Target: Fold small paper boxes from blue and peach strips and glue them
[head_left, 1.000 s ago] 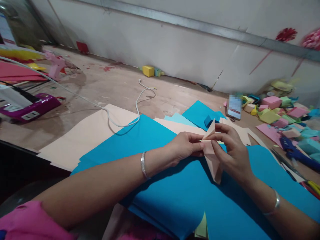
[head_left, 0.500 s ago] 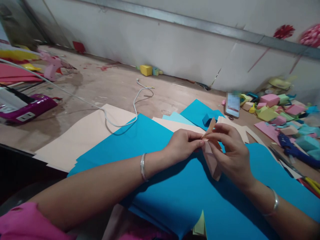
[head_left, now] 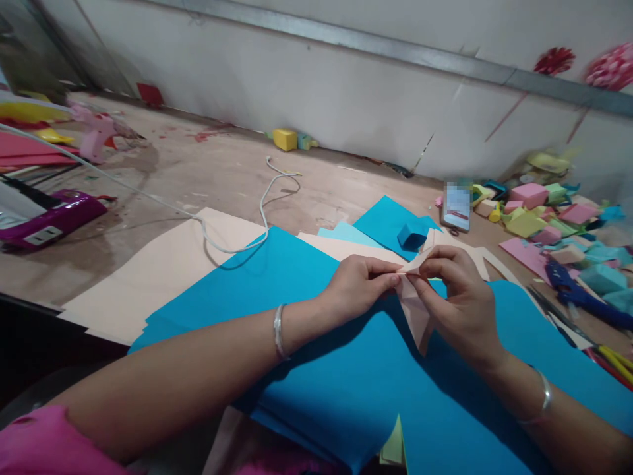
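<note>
A folded piece of peach paper [head_left: 416,313] is held between both hands, above large blue paper sheets [head_left: 341,369]. My left hand [head_left: 359,287] pinches its upper left corner between thumb and fingers. On the other side my right hand [head_left: 457,297] grips a raised flap, thumb below and fingers above. Part of the paper is hidden behind the right fingers. Just beyond the hands sits a small blue paper box [head_left: 411,236] on another blue sheet.
Peach sheets [head_left: 148,270] lie at left under a white cable [head_left: 264,204]. At right are folded paper pieces [head_left: 576,214], a phone [head_left: 455,208], a dark blue glue gun [head_left: 583,300] and scissors [head_left: 613,363]. A pink glue gun [head_left: 96,135] stands far left.
The paper's raised flap has tipped down to the right under my right fingers. The paper's lower end has turned slightly. The left hand keeps its pinch.
</note>
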`<state>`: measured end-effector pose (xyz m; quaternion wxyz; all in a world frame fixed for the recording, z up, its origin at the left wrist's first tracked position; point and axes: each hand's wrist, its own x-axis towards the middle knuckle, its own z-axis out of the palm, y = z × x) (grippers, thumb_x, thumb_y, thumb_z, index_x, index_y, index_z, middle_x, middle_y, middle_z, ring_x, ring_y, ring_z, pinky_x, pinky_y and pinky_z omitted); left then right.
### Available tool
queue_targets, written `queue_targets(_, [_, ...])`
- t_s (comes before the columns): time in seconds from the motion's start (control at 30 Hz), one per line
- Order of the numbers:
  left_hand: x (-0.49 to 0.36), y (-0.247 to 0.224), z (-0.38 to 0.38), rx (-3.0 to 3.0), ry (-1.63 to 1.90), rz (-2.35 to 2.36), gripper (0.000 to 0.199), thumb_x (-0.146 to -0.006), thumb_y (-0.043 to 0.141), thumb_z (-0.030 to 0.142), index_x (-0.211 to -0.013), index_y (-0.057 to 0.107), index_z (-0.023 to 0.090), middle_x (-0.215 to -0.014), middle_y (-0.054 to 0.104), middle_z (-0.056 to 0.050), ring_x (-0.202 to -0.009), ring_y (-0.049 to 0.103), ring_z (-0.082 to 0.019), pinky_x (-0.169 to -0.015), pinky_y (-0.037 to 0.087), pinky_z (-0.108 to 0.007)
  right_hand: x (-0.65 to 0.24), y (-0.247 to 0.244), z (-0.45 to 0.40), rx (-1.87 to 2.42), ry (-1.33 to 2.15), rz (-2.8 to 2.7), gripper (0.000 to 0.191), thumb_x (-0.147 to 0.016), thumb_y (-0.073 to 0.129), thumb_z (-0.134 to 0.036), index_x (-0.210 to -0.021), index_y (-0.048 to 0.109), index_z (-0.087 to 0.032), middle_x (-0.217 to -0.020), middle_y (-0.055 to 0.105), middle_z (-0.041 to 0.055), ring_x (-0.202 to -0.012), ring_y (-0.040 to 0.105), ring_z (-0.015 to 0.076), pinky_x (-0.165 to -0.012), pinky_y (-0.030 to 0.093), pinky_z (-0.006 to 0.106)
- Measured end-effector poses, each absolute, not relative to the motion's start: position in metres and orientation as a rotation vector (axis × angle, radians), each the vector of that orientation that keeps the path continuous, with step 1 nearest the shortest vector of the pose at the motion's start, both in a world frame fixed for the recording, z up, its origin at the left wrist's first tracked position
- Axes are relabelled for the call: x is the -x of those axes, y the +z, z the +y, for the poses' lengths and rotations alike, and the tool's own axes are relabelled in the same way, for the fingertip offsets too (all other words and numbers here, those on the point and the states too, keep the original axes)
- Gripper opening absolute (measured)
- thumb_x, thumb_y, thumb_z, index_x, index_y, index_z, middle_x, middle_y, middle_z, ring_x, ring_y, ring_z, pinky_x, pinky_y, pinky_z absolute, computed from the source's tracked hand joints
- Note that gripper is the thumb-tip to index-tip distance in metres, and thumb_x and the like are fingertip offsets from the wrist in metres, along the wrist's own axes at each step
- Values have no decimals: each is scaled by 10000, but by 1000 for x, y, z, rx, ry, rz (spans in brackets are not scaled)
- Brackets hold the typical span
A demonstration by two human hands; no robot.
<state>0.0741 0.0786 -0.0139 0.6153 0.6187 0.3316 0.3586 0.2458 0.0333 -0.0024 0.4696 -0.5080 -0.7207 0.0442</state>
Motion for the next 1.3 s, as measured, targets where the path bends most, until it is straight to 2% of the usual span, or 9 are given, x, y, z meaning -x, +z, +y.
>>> queue_targets(0.1, [-73,-14,79,-1468,830,780,220,-842,641,186,-998,791,147,-846,757,-49,-679,603,-117,-654,478,-236,-247,-1,33,1259,78,-1786,26,-856,697,-201,-859,676,-216,-929,593,51,-892,608,199,-747,515,354])
queue_targets(0.27, [-73,-14,79,-1574,878,794,214,-858,647,182,-1025,780,160,-958,772,-60,-799,660,-149,-740,513,-260,-246,1,34,1209,93,-1822,51,-865,681,-175,-828,685,-209,-1007,655,67,-1006,643,217,-860,514,365])
queue_targets(0.4, [-74,-12,78,-1680,1042,878,162,-817,708,142,-948,787,194,-1026,768,-54,-918,676,-163,-805,529,-265,-244,2,32,1173,85,-1825,99,-868,669,-132,-821,676,-219,-942,691,41,-909,670,183,-799,527,335])
queue_targets(0.67, [-72,-8,76,-1789,1120,863,121,-804,746,144,-898,779,214,-985,769,-39,-899,693,-159,-799,547,-272,-245,-1,31,1168,148,-1769,89,-875,663,-161,-869,705,-239,-976,708,52,-956,674,209,-840,529,382])
queue_targets(0.87, [-71,-6,72,-1835,1127,810,333,-796,746,119,-1116,725,209,-984,757,-41,-836,684,-144,-788,556,-278,-245,-7,34,1190,364,-1594,42,-858,671,-209,-854,706,-231,-968,740,53,-944,698,221,-795,567,378])
queue_targets(1.07, [-70,-6,70,-1860,1131,842,118,-799,742,112,-894,745,183,-958,761,-38,-857,673,-149,-767,539,-264,-244,-6,34,1158,417,-1640,77,-878,665,-203,-834,723,-226,-997,737,62,-985,690,222,-871,551,399])
queue_targets(1.2, [-71,-7,71,-1867,1139,848,156,-798,729,81,-900,755,195,-949,759,-34,-865,674,-148,-773,538,-266,-245,-4,34,1178,359,-1690,105,-891,654,-206,-804,708,-230,-985,728,54,-980,685,218,-855,553,391])
queue_targets(1.3, [-71,-8,73,-1864,1168,871,162,-809,721,92,-911,766,208,-946,751,-39,-853,674,-147,-768,542,-269,-247,-6,34,1156,293,-1736,90,-887,665,-193,-878,729,-256,-1022,720,41,-993,680,211,-867,550,391])
